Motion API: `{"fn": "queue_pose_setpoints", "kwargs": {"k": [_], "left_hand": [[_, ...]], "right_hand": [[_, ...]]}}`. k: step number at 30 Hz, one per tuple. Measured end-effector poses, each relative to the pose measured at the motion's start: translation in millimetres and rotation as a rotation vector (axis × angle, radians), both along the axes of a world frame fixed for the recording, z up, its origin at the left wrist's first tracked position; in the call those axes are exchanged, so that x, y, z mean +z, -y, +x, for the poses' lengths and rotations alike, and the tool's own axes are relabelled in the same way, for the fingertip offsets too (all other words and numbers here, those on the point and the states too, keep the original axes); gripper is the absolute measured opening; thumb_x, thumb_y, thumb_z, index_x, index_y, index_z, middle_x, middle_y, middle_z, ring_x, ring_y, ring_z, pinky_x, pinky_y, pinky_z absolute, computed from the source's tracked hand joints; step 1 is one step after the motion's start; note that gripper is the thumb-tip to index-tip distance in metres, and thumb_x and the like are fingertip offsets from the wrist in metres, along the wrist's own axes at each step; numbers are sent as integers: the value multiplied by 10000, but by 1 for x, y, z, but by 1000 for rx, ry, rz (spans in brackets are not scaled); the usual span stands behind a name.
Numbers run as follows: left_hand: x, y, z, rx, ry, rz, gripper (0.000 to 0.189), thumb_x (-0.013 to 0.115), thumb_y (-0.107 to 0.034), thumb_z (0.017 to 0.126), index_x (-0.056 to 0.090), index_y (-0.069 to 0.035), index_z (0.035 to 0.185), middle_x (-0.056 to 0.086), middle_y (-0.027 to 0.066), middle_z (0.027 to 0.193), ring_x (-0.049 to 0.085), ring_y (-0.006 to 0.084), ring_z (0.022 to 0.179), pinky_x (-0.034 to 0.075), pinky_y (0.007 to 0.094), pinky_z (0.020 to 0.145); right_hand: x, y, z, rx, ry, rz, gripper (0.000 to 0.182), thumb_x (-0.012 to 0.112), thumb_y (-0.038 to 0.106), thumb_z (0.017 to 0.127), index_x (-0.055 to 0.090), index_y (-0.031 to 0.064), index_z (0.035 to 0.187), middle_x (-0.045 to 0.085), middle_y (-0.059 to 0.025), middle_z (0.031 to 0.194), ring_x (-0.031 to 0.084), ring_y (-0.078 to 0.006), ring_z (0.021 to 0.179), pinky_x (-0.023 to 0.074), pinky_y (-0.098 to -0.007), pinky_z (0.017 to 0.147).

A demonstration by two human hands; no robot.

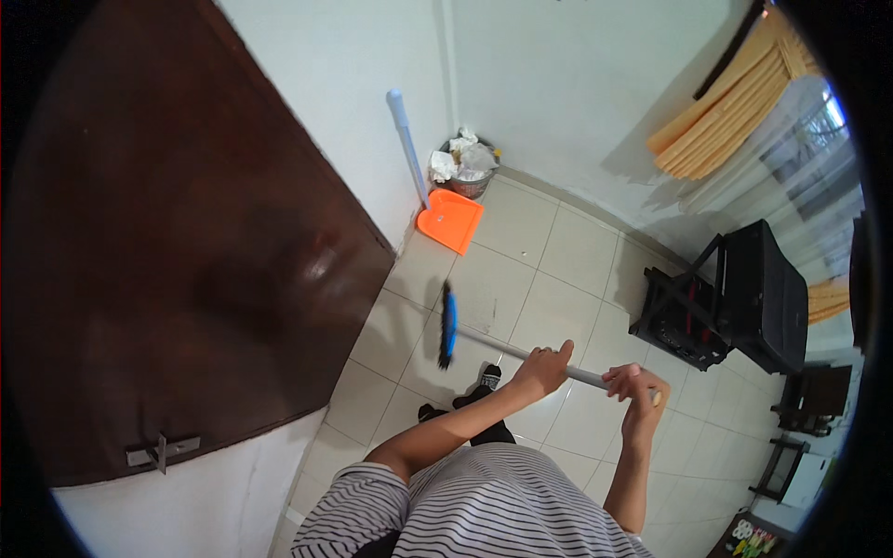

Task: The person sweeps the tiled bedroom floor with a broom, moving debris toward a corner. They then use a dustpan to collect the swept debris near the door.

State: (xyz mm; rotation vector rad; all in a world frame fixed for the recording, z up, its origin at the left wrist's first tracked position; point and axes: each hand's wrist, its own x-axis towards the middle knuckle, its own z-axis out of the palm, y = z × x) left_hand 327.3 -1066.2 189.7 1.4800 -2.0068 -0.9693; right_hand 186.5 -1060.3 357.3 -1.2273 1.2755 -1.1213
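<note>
Both my hands are on the grey handle of a broom (450, 326) with a blue head and dark bristles. My left hand (545, 368) grips the handle partway along, and my right hand (633, 387) is at its upper end, fingers bent about it. The broom head is over the tiled floor, left of a faint patch of dirt (494, 315). Beyond the head, an orange dustpan (452, 220) with a long pale blue handle leans by the wall. A small white bit (524, 254) lies on the tiles.
A waste basket (471, 187) full of crumpled paper and plastic is in the corner behind the dustpan. A brown door (209, 244) with a metal handle is at left. A black case on a stand (760, 300) is at right, below yellow curtains (732, 104). My feet are just below the broom.
</note>
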Motion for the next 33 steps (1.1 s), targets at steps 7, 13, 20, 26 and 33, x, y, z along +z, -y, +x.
{"fn": "queue_pose_setpoints", "kwargs": {"k": [7, 13, 20, 26, 33], "left_hand": [[-66, -110, 95, 357, 6, 325, 266, 602, -136, 868, 440, -50, 1061, 642, 236, 840, 643, 430, 813, 469, 533, 678], [-162, -201, 131, 572, 33, 560, 209, 601, -77, 836, 444, -54, 972, 614, 235, 814, 612, 455, 847, 452, 555, 701], [-177, -35, 40, 457, -166, 124, 332, 486, -53, 904, 471, -16, 1234, 631, 277, 907, 614, 454, 924, 487, 539, 784], [-108, 21, 30, 338, -230, 144, 347, 479, -10, 877, 425, -5, 1219, 624, 272, 889, 615, 453, 915, 490, 528, 785], [-16, -70, 49, 406, -245, 147, 345, 563, -15, 800, 430, -6, 1118, 621, 250, 824, 619, 448, 848, 469, 530, 722]], "right_hand": [[-96, 29, 71, 546, 117, 377, 319, 596, 161, 938, 657, -25, 687, 668, -104, 711, 627, -160, 671, 501, -288, 640], [-165, -20, 120, 1079, -243, 380, 247, 611, 174, 973, 718, -34, 896, 699, -69, 789, 614, -136, 755, 502, -271, 737], [-94, 53, 57, 736, -378, 140, 247, 582, 130, 983, 729, -58, 921, 703, -76, 766, 557, -105, 653, 482, -255, 629], [-28, 55, 47, 718, -521, -23, 258, 603, 150, 964, 723, -63, 881, 667, -88, 699, 551, -103, 613, 436, -260, 568], [-10, 28, 39, 728, 120, 60, 414, 621, 222, 900, 596, -42, 582, 660, -167, 707, 614, -199, 608, 493, -310, 643]]}}
